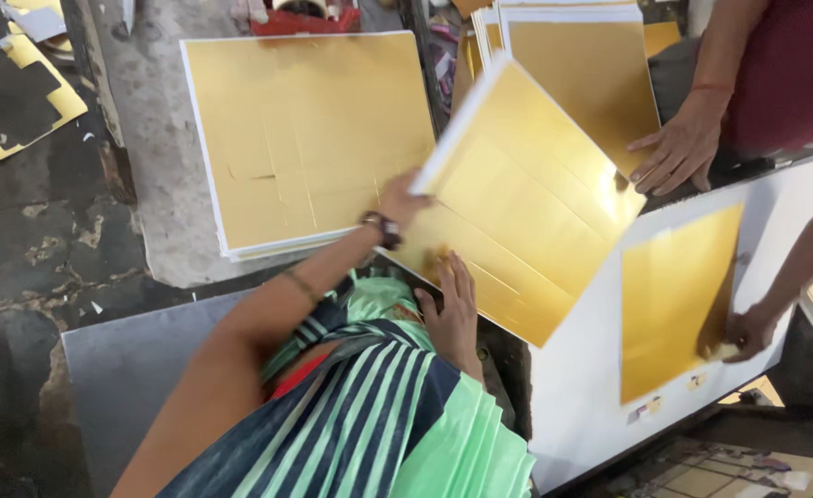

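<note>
Fingers of the left hand (404, 196) pinch the upper edge of a tilted gold sheet (526, 198) at frame centre; the right hand (452, 309) presses flat, fingers together, under its lower edge.

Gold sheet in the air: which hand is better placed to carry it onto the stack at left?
Probably the left hand: it grips the gold sheet at its edge, on the side toward the stack. The right hand only lies flat against its lower edge.
</note>
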